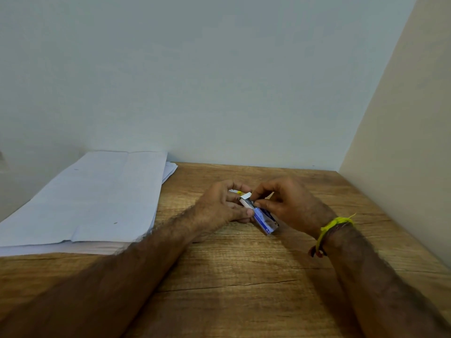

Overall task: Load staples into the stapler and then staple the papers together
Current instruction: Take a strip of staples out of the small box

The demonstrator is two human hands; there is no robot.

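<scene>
The thumb and forefinger of the right hand [288, 203] are pinched together at the open end of a small blue and white staple box [264, 219], their tips meeting just where a white flap [245, 196] stands up from the box; whether they grip a strip of staples or only the inner tray there is too small to tell, though a dark grey part shows inside the opening. The other fingers of this hand are curled loosely behind. The left hand [224, 204] holds the box from the other side, its thumb pressed on the near edge and its fingers curled round the far end, so the box is gripped between both hands and tilted, with its closed end pointing down toward the person and resting on or just above the wooden table [244, 276]. A bit of yellow [239, 192] shows beyond the left fingers, beside the flap; what it belongs to cannot be made out. Around the right wrist there is a yellow thread band [332, 228] with a darker one beside it. Both forearms reach in from the near edge of the table. To the left, well apart from the hands, lies a stack of white papers [97, 198], flat on the table and touching the pale wall [219, 81] at the back. A beige side panel [402, 142] closes the table on the right.
</scene>
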